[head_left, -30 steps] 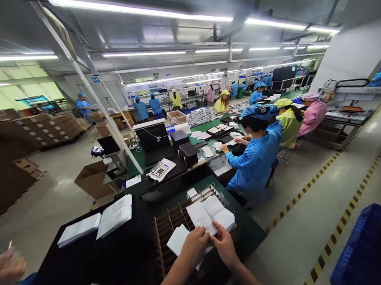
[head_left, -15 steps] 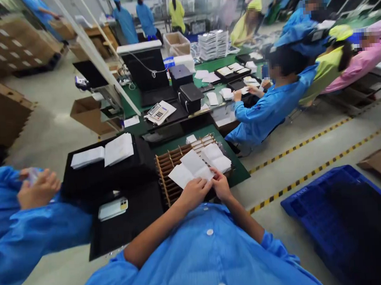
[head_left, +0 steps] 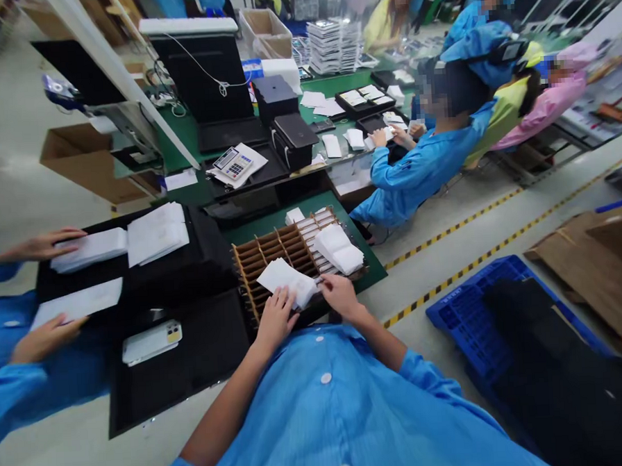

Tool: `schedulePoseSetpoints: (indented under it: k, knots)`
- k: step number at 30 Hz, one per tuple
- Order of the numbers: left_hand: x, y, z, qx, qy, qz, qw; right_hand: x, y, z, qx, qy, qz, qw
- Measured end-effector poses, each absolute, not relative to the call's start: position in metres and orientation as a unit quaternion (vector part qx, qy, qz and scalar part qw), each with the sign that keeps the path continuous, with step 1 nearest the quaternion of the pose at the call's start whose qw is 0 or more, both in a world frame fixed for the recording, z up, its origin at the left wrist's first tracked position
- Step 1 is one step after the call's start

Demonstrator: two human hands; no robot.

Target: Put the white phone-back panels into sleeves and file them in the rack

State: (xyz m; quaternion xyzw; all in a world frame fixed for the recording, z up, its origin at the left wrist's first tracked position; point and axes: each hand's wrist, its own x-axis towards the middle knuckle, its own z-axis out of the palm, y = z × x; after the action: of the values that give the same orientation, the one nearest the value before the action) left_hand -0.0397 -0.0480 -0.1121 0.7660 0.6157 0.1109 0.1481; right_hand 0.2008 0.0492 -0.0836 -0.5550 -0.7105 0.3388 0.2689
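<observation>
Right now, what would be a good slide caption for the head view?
Left hand on white papers, right hand at their edge, a brown grid just beyond.

A green tabletop (head_left: 371, 267) carries a brown gridded divider (head_left: 274, 247).

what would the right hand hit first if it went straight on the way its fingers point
The right hand would probably meet the white papers under the left hand; whether it already touches them is unclear.
</observation>
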Motion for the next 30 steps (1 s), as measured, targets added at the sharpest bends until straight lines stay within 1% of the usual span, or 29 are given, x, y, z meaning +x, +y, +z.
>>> schedulePoseSetpoints:
  k: [3,5,9,14,17,19,21,24,27,30]
  knots:
    - [-0.037,-0.051,-0.116,0.758,0.624,0.122,0.148,0.245,0.069,-0.069,-0.594,-0.717,0.183,0.315]
    - [-0.035,-0.054,-0.113,0.757,0.621,0.142,0.146,0.263,0.086,-0.066,-0.581,-0.748,0.139,0.29]
    - [-0.036,-0.061,-0.104,0.763,0.598,0.199,0.146,0.269,0.109,-0.073,-0.56,-0.795,0.137,0.189]
    - [-0.046,-0.072,-0.099,0.745,0.598,0.263,0.136,0.262,0.111,-0.072,-0.575,-0.798,0.101,0.148]
    - [-0.062,-0.082,-0.098,0.726,0.602,0.302,0.138,0.265,0.106,-0.07,-0.556,-0.819,0.069,0.123]
    - [-0.083,-0.09,-0.099,0.694,0.624,0.329,0.144,0.27,0.105,-0.073,-0.542,-0.828,0.072,0.125]
    - [-0.114,-0.098,-0.102,0.637,0.675,0.343,0.146,0.276,0.11,-0.081,-0.543,-0.825,0.05,0.148]
    - [-0.164,-0.118,-0.112,0.54,0.769,0.312,0.142,0.281,0.118,-0.092,-0.529,-0.835,0.03,0.152]
    - [-0.197,-0.139,-0.131,0.492,0.803,0.266,0.206,0.283,0.121,-0.093,-0.528,-0.839,0.01,0.133]
    - [-0.216,-0.154,-0.158,0.448,0.804,0.272,0.282,0.282,0.123,-0.087,-0.527,-0.844,0.007,0.101]
